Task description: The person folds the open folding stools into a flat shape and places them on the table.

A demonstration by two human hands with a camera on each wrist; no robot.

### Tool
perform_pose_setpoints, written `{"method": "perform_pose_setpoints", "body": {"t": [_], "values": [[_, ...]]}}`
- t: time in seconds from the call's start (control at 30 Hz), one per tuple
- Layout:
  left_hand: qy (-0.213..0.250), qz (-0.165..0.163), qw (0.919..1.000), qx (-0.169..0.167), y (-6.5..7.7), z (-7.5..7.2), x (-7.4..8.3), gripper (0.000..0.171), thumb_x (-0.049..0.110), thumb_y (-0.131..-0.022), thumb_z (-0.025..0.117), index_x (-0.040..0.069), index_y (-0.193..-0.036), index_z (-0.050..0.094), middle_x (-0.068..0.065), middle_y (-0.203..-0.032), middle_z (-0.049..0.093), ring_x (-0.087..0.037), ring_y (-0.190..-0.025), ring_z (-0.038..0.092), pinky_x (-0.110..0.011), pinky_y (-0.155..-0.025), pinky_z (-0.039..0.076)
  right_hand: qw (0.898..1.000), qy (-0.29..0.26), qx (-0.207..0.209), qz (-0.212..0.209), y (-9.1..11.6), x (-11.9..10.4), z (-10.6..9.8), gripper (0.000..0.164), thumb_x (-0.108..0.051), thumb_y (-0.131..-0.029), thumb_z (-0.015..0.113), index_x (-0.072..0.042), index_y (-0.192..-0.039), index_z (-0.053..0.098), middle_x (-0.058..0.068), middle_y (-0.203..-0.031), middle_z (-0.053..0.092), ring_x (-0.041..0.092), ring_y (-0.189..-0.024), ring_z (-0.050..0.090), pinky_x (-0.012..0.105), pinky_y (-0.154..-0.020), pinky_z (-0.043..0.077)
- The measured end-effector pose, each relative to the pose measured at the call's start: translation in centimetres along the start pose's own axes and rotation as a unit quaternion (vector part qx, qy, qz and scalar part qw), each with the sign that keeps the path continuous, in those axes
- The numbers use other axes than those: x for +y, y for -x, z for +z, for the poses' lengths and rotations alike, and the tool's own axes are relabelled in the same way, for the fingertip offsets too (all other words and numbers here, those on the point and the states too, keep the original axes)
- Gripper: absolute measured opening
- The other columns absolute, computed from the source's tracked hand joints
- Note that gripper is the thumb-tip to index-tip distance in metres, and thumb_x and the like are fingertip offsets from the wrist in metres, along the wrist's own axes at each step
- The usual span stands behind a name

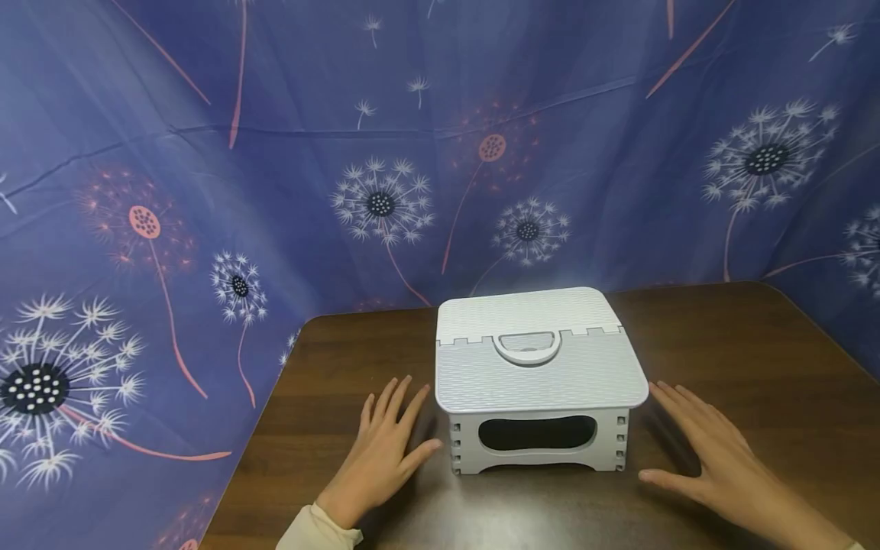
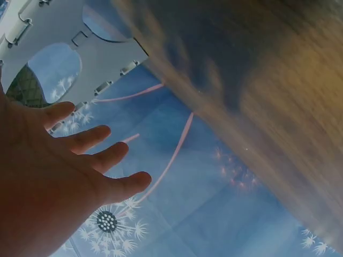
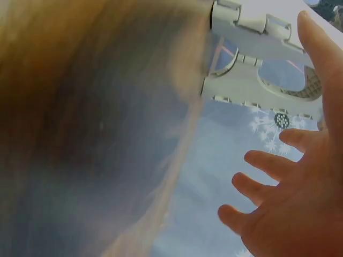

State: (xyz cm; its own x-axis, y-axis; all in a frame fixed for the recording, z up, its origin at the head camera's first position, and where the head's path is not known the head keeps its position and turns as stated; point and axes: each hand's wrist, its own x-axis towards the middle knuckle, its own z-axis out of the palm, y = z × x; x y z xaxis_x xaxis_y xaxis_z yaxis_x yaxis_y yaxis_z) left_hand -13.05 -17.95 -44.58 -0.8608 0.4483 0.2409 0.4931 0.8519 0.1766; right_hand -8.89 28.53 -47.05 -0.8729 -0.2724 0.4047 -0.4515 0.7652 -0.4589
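A white folding stool [image 1: 539, 389] stands upright on the brown surface [image 1: 309, 412], between the two hands. The likeliest trouble is pinched fingers: the top has a seam across it and a handle [image 1: 528, 357] set there, so an upward pull on that handle could fold the halves while a finger lies near a joint. A push from one side only could make the stool slide or twist, as the surface looks smooth.

Both hands are released, fingers spread, holding nothing. The left hand [image 1: 381, 451] reaches forward just beside the stool's left side, its thumb angled towards the legs. The right hand [image 1: 715, 451] mirrors it, thumb pointing inward; its fingertips come so near the top's edge that I cannot tell whether they touch.
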Motion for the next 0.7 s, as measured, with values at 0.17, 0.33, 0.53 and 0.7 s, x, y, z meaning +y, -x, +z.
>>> {"method": "perform_pose_setpoints", "body": {"t": [0.17, 0.33, 0.53, 0.7], "values": [[0.011, 0.025, 0.9996, 0.009, -0.2, 0.0, 0.5, 0.074, 0.054, -0.097, 0.057, 0.020, -0.157, 0.030, -0.011, -0.162, 0.023, -0.033, -0.148, 0.020, -0.067, -0.111, 0.016, 1.000, -0.016, -0.012, 0.011, 0.1, -0.6, 0.7, 0.114, -0.038, -0.069, 0.091, -0.016, -0.158, 0.025, 0.026, -0.155, 0.031, 0.036, -0.148, 0.018, 0.054, -0.119, 0.002], [0.022, 0.087, 0.9941, 0.061, -0.6, 0.0, 1.0, 0.067, 0.053, -0.098, 0.055, 0.011, -0.148, 0.045, -0.010, -0.149, 0.045, -0.027, -0.139, 0.039, -0.061, -0.111, 0.025, 0.999, -0.033, -0.030, 0.024, -0.4, -1.8, 1.3, 0.110, -0.039, -0.073, 0.089, -0.018, -0.159, 0.022, 0.026, -0.154, 0.033, 0.048, -0.137, 0.033, 0.019, -0.115, 0.003], [0.034, 0.132, 0.9868, 0.087, -1.3, 0.2, 1.6, 0.060, 0.051, -0.099, 0.055, 0.012, -0.143, 0.049, -0.005, -0.138, 0.053, -0.022, -0.130, 0.047, -0.057, -0.107, 0.034, 0.999, -0.037, -0.027, 0.025, -0.6, -2.8, 2.0, 0.105, -0.036, -0.076, 0.087, -0.011, -0.157, 0.026, 0.029, -0.149, 0.038, 0.050, -0.129, 0.040, 0.002, -0.100, 0.003], [0.035, 0.130, 0.9878, 0.078, -1.4, 0.6, 1.9, 0.062, 0.052, -0.099, 0.054, 0.013, -0.147, 0.045, -0.004, -0.139, 0.053, -0.020, -0.129, 0.049, -0.056, -0.106, 0.035, 0.997, -0.054, -0.041, 0.046, -0.5, -3.4, 2.1, 0.100, -0.035, -0.081, 0.084, -0.005, -0.156, 0.025, 0.032, -0.148, 0.037, 0.053, -0.127, 0.041, 0.001, -0.098, 0.002]]}}
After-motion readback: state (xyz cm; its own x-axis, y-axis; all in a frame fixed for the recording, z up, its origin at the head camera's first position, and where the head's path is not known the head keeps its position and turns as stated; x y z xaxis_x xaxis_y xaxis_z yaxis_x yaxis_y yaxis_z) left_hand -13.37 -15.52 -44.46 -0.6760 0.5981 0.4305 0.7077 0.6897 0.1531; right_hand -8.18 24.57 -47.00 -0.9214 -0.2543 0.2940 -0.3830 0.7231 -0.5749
